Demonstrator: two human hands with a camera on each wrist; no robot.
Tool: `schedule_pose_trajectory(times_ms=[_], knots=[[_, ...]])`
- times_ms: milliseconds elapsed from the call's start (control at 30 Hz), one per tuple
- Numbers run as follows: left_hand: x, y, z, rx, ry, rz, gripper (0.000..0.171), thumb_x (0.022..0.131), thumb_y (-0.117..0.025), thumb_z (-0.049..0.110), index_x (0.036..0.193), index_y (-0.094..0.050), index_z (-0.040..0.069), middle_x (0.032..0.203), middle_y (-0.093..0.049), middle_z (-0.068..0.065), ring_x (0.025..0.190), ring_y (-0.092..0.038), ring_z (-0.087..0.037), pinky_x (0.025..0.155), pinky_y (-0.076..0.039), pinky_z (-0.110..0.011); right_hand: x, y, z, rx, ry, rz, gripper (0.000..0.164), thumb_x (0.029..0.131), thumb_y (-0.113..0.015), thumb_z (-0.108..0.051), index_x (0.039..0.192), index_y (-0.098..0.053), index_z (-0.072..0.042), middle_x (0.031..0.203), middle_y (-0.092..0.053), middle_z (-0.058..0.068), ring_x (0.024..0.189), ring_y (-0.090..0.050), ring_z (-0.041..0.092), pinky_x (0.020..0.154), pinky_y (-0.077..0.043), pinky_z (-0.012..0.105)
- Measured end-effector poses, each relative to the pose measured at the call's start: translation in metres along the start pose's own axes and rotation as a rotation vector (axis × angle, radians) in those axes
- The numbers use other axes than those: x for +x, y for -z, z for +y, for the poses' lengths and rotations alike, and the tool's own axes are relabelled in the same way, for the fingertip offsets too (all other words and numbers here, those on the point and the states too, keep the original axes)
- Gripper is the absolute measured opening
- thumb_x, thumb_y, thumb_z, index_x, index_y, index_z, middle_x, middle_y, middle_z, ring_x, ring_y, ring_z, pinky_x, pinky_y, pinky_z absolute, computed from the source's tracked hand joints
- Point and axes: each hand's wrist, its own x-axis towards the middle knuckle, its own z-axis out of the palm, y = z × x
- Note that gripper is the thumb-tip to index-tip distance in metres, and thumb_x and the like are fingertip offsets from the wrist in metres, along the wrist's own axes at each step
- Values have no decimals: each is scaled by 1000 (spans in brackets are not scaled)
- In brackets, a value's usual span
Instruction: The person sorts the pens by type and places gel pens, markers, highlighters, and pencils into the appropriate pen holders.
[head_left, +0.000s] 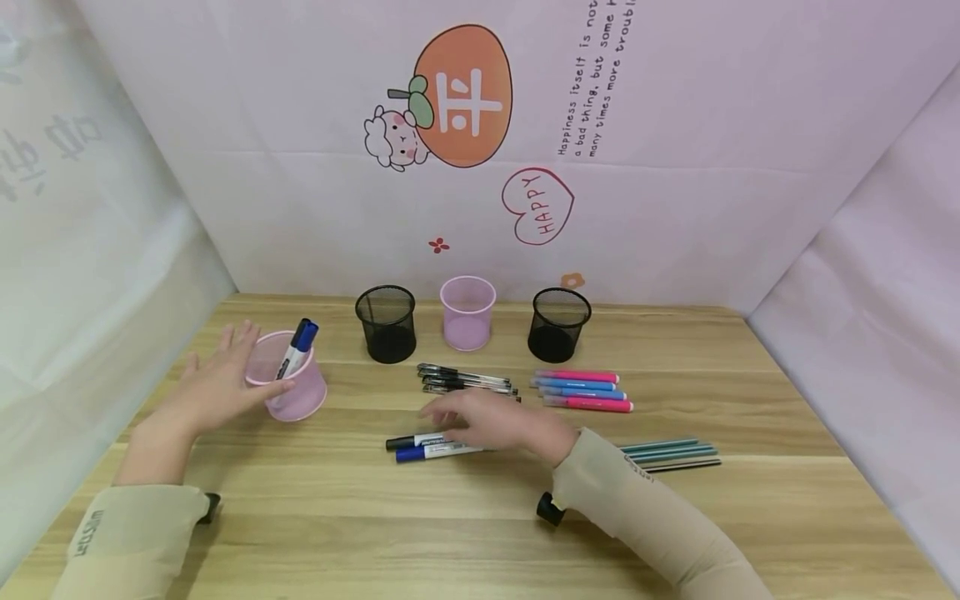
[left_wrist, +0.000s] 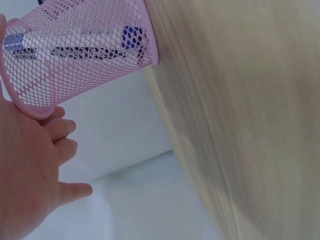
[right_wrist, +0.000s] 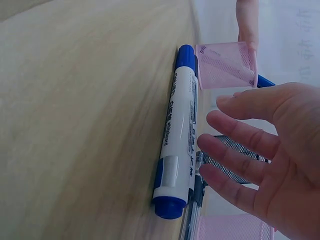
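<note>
Right, looks like marker loading, mid-job. Left hand [head_left: 217,387] is at the near-left pink cup [head_left: 303,398]: thumb along the near rim, fingers spread loosely on the far-left side, not wrapped round it. Reads as steadying the cup rather than lifting; it sits upright on the table [head_left: 337,533]. Two markers [head_left: 294,361] stand inside, caps up, one black, one blue, leaning right.

Right hand [head_left: 487,419] is over the loose pair mid-table: black marker [head_left: 422,440] on the far side, blue marker [head_left: 438,452] just nearer. Both lie flat, caps to the left, right ends covered by the hand in the head view. Right fingers are spread and slightly bent, holding nothing; right wrist view has the fingertips just beside the blue one, seemingly not touching.

My read: step in hand is the reach for the next marker. Next move calls for lowering the fingers, pinching one barrel without rolling its neighbour, then lifting, carrying left and tipping it upright over the rim. Left hand should stay on the cup for that.

Rest: black pens [head_left: 467,382] lie just beyond, pink and blue pens [head_left: 581,393] right of those, thin green sticks [head_left: 667,452] by the right sleeve [head_left: 600,479]. Three cups at the far edge: left black cup [head_left: 388,342], middle pink one [head_left: 467,329], right black one [head_left: 553,342].
</note>
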Motion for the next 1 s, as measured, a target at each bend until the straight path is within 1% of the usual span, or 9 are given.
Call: schedule_pose_trajectory(times_ms=[133, 300, 433, 567, 800, 1000], knots=[[0, 0, 0, 0, -1, -1, 114, 95, -61, 64, 162, 4, -3, 165, 6, -31, 149, 11, -53, 102, 10, -83, 2, -2, 2, -24, 6, -13, 41, 99, -68, -6, 140, -64, -12, 122, -71, 4, 110, -66, 12, 94, -52, 23], [0, -1, -1, 0, 1, -3, 115, 95, -60, 65, 162, 4, -2, 166, 7, -30, 149, 11, -53, 103, 10, -83, 6, -5, 3, -87, 25, -29, 38, 98, -67, -3, 135, -68, -13, 120, -71, 2, 107, -65, 9, 93, -52, 24], [0, -2, -2, 1, 0, -2, 115, 95, -60, 65, 162, 5, -2, 166, 8, -29, 149, 12, -53, 102, 10, -83, 10, -7, 3, -98, 39, -38, 39, 97, -66, 0, 134, -69, -13, 118, -71, 2, 105, -65, 9, 93, -52, 24], [0, -1, -1, -5, 3, 0, 115, 94, -61, 65, 162, 4, -1, 166, 6, -30, 149, 11, -53, 103, 9, -83, 15, -9, 3, -113, 46, -46, 42, 95, -66, 3, 133, -69, -14, 116, -71, 1, 104, -64, 9, 91, -52, 23], [1, -2, -3, -16, 5, -7, 115, 95, -60, 65, 162, 4, -1, 166, 7, -29, 149, 12, -52, 103, 10, -83, 21, -8, 0, -135, 22, -71, 52, 90, -67, 9, 135, -69, -17, 113, -69, 0, 95, -60, 8, 80, -50, 20], [0, -2, -3, -19, 5, -9, 115, 95, -61, 65, 162, 4, -1, 166, 7, -29, 149, 13, -52, 103, 11, -83, 23, -7, -4, -160, 0, -75, 59, 86, -65, 13, 135, -70, -20, 111, -69, -2, 98, -61, 8, 79, -50, 20]])
